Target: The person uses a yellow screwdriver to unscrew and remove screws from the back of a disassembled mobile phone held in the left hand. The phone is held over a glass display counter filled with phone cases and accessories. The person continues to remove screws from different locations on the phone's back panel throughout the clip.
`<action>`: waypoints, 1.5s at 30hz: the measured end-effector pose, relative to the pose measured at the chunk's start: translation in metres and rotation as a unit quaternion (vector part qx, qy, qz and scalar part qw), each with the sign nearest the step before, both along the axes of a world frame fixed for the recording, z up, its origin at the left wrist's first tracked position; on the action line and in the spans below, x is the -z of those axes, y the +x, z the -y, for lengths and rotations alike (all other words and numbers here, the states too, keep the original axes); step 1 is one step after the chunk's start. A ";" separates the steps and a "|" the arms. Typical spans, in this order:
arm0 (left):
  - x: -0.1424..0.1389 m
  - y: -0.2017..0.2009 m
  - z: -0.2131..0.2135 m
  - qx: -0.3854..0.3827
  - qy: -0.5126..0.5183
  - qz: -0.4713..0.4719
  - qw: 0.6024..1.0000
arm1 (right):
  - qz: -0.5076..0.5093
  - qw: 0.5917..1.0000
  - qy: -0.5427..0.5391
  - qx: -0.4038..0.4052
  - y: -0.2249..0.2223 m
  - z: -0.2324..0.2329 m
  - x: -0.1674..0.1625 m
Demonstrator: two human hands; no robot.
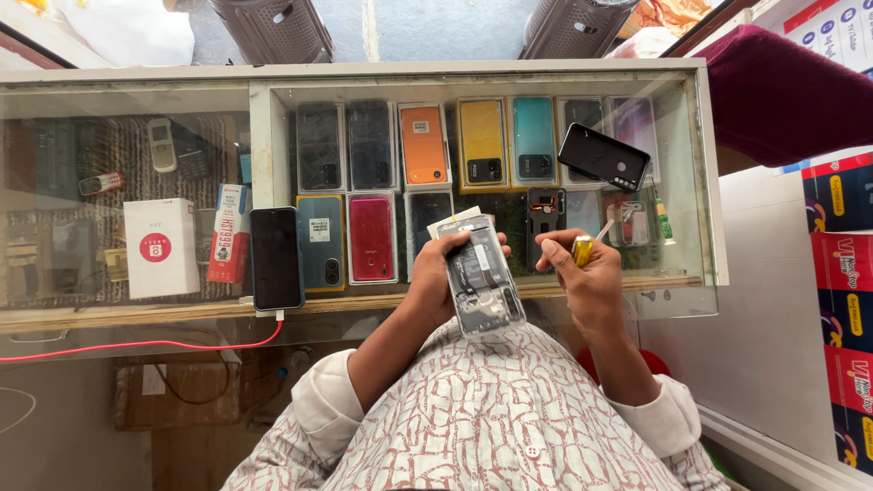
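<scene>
Here, in the head view, an opened phone [483, 278] with its back off is held by the left hand [438, 277], fingers wrapped tight around its edge, so the inside parts are turned up to be seen. A yellow-handled screwdriver [587, 247] is pinched in the closed right hand [582, 275], just beside the phone, above the glass counter [164, 314]. A black back cover [604, 156] is laid aside on the glass.

My left hand [435, 277] holds an opened phone [482, 277] upright over the glass counter [164, 314], its insides facing me. My right hand [582, 273] pinches a yellow-handled screwdriver [584, 248] just beside it. A black phone [275, 258] lies charging on a red cable [136, 346].
</scene>
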State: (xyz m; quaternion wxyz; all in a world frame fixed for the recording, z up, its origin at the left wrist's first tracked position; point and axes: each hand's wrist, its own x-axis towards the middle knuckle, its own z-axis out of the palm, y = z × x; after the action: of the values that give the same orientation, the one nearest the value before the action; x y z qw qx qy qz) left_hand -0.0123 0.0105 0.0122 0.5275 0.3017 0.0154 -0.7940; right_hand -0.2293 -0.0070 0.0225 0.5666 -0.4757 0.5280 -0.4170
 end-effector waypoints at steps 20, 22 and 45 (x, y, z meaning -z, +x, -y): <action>0.133 0.002 -0.005 0.011 0.013 0.377 0.926 | 0.482 0.781 -0.307 -0.252 -0.031 -0.046 -0.164; 0.133 -0.004 -0.007 0.013 0.015 0.385 0.923 | 0.477 0.767 -0.316 -0.290 -0.023 -0.047 -0.179; 0.137 -0.035 -0.003 0.019 -0.010 0.511 0.859 | 0.318 0.858 -0.284 -0.287 -0.053 -0.004 -0.136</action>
State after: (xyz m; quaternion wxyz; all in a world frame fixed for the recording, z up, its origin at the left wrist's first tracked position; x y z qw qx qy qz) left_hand -0.0474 0.0135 -0.1251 0.4490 0.6601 -0.2706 -0.5380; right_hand -0.2825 -0.0028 0.1589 0.6386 -0.5882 0.0181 -0.4958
